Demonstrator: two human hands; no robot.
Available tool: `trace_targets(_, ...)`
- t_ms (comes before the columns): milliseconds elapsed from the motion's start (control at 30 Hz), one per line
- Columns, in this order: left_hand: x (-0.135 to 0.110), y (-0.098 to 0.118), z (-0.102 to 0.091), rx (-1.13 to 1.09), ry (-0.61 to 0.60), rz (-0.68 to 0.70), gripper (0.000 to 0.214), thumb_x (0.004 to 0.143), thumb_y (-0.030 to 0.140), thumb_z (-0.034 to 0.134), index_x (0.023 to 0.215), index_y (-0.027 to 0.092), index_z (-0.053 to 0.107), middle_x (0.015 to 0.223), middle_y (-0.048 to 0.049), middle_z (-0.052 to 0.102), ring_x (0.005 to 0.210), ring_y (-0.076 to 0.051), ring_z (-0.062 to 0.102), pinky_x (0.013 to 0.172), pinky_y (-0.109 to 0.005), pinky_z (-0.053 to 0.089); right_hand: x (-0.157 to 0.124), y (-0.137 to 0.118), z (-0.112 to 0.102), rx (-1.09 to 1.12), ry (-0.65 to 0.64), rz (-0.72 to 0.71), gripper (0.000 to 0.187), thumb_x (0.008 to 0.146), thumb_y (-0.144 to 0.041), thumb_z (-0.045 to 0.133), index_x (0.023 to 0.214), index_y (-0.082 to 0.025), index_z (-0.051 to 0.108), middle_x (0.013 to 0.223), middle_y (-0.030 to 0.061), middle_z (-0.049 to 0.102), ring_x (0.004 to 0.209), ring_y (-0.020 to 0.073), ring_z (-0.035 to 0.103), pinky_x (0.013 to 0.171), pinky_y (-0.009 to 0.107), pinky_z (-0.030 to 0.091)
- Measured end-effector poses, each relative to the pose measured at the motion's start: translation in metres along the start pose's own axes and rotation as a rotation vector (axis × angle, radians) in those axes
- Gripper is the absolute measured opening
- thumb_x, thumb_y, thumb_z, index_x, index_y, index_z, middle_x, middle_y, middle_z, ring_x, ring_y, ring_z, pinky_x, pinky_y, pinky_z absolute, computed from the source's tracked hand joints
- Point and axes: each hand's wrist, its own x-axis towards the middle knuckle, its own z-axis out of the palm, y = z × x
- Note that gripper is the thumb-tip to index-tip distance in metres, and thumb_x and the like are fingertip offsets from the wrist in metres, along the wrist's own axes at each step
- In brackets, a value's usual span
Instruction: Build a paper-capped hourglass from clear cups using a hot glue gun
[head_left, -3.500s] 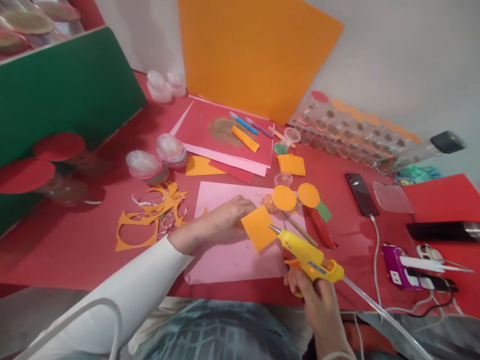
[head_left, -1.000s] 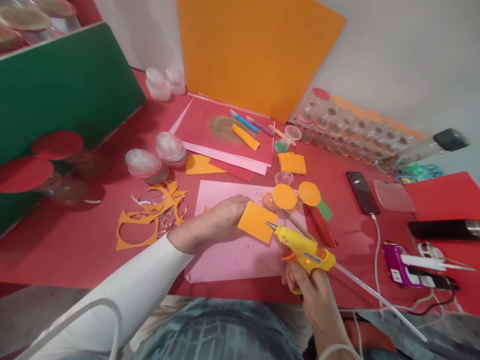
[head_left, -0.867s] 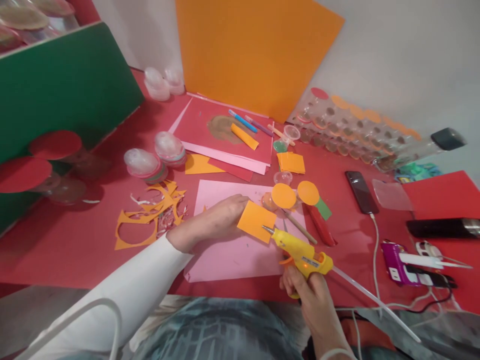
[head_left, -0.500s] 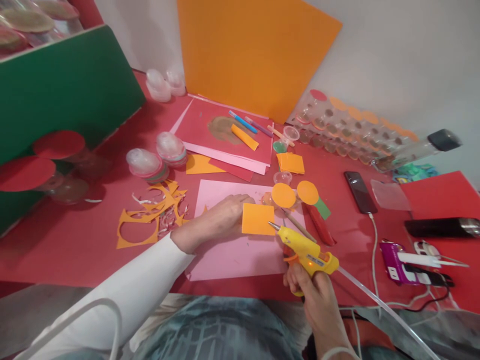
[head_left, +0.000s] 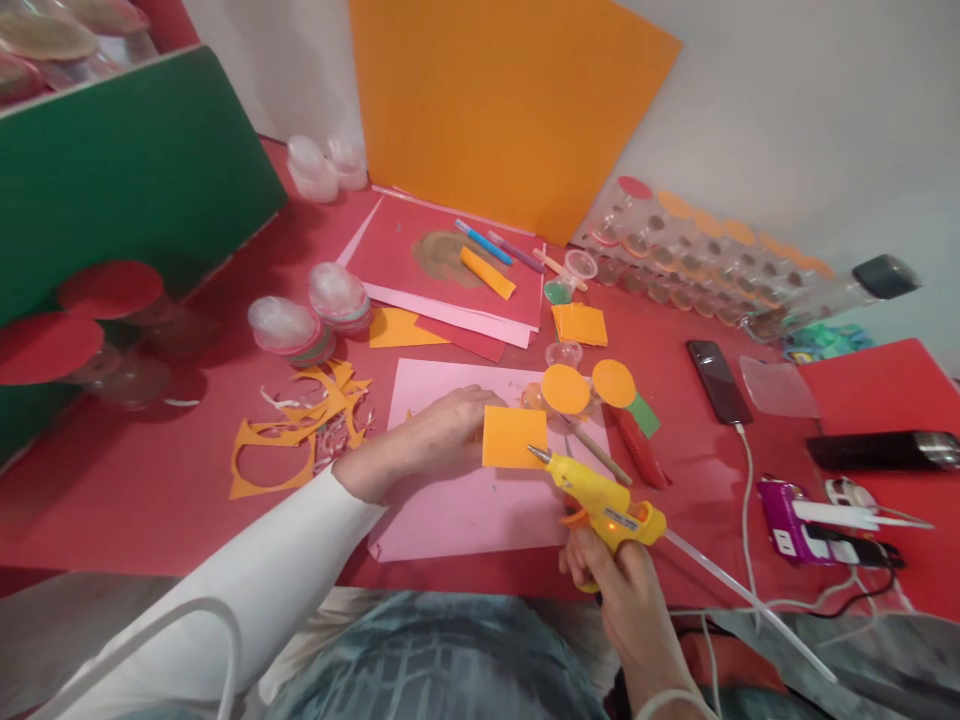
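My left hand (head_left: pixel 439 428) pinches a small orange paper square (head_left: pixel 513 437) by its left edge, holding it just over a pink sheet (head_left: pixel 457 505) on the red table. My right hand (head_left: pixel 616 585) grips a yellow hot glue gun (head_left: pixel 604 495); its metal nozzle touches the square's lower right edge. A clear glue stick juts out behind the gun to the right. Two orange paper circles (head_left: pixel 589 386) sit on small clear cups just beyond the square.
Orange paper scraps (head_left: pixel 300 425) lie left of the pink sheet. Stacked red and pink sheets with pens (head_left: pixel 457 270) sit farther back, below a big orange board (head_left: pixel 502 105). A phone (head_left: pixel 712 367), a purple power strip (head_left: pixel 787 510) and cables are at right. A green box (head_left: pixel 127 170) stands left.
The orange square has been turned from a tilted diamond to lie straight. The glue gun's nozzle has moved along the square's lower right edge.
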Motion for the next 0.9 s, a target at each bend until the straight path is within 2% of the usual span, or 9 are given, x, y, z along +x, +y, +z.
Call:
trace_targets(133, 0.001, 0.0, 0.0, 0.002, -0.001, 0.018, 0.017, 0.085, 0.011, 0.053, 0.085, 0.018, 0.069, 0.089, -0.0049, 0.073, 0.082, -0.017, 0.067, 0.079, -0.027, 0.048, -0.006, 0.003, 0.002, 0.038, -0.043, 0.059, 0.049, 0.085, -0.057, 0.07, 0.057, -0.021, 0.051, 0.05, -0.0009, 0.054, 0.052, 0.0158, 0.058, 0.055, 0.029, 0.049)
trace_targets(233, 0.002, -0.002, -0.001, 0.014, -0.02, 0.032, 0.015, 0.086, 0.018, 0.055, 0.087, 0.018, 0.07, 0.09, -0.0057, 0.073, 0.082, -0.019, 0.068, 0.078, -0.029, 0.049, -0.007, 0.001, 0.002, 0.064, -0.052, 0.061, 0.049, 0.084, -0.056, 0.071, 0.057, -0.021, 0.049, 0.051, -0.001, 0.053, 0.052, 0.0157, 0.057, 0.053, 0.029, 0.048)
trace_targets(333, 0.004, -0.004, -0.003, 0.042, -0.034, 0.012, 0.013, 0.086, 0.022, 0.056, 0.087, 0.019, 0.069, 0.089, -0.0054, 0.074, 0.083, -0.019, 0.069, 0.077, -0.029, 0.049, -0.003, -0.006, 0.0, 0.113, 0.017, 0.002, 0.049, 0.084, -0.054, 0.072, 0.055, -0.021, 0.051, 0.049, -0.0019, 0.051, 0.05, 0.0129, 0.051, 0.054, 0.029, 0.047)
trace_targets(467, 0.007, -0.003, -0.007, 0.081, -0.009, -0.032, 0.015, 0.086, 0.025, 0.055, 0.083, 0.02, 0.069, 0.088, -0.0061, 0.073, 0.08, -0.021, 0.068, 0.077, -0.032, 0.051, 0.01, -0.024, -0.006, 0.27, 0.196, -0.099, 0.048, 0.081, -0.051, 0.077, 0.054, -0.02, 0.051, 0.049, -0.0048, 0.048, 0.045, 0.0082, 0.041, 0.053, 0.027, 0.047)
trace_targets(667, 0.008, -0.001, -0.009, 0.018, 0.125, -0.092, 0.019, 0.086, 0.026, 0.054, 0.086, 0.023, 0.073, 0.092, -0.0057, 0.072, 0.086, -0.023, 0.068, 0.081, -0.036, 0.054, 0.037, -0.049, -0.034, 0.45, 0.451, -0.108, 0.048, 0.06, -0.042, 0.09, 0.059, -0.021, 0.046, 0.053, -0.0076, 0.051, 0.047, 0.0075, 0.048, 0.049, 0.023, 0.049)
trace_targets(767, 0.005, -0.008, -0.007, -0.031, 0.244, -0.207, 0.023, 0.084, 0.031, 0.059, 0.1, 0.023, 0.073, 0.105, -0.0074, 0.071, 0.093, -0.025, 0.068, 0.082, -0.036, 0.057, 0.056, -0.051, -0.053, 0.451, 0.543, -0.042, 0.041, 0.052, -0.037, 0.091, 0.065, -0.02, 0.056, 0.059, -0.0058, 0.059, 0.051, 0.0084, 0.055, 0.051, 0.023, 0.055)
trace_targets(833, 0.003, -0.014, -0.007, -0.041, 0.311, -0.295, 0.029, 0.083, 0.036, 0.062, 0.106, 0.022, 0.072, 0.111, -0.009, 0.068, 0.097, -0.025, 0.068, 0.084, -0.036, 0.058, 0.069, -0.051, -0.064, 0.434, 0.54, -0.01, 0.039, 0.049, -0.036, 0.09, 0.068, -0.019, 0.06, 0.062, -0.0041, 0.063, 0.054, 0.0098, 0.059, 0.05, 0.022, 0.057)
trace_targets(900, 0.003, -0.017, -0.008, -0.032, 0.314, -0.34, 0.031, 0.082, 0.039, 0.063, 0.107, 0.022, 0.072, 0.111, -0.0087, 0.067, 0.099, -0.025, 0.068, 0.085, -0.035, 0.058, 0.08, -0.05, -0.073, 0.37, 0.499, -0.039, 0.036, 0.051, -0.037, 0.089, 0.068, -0.019, 0.062, 0.062, -0.0028, 0.064, 0.053, 0.011, 0.061, 0.048, 0.022, 0.057)
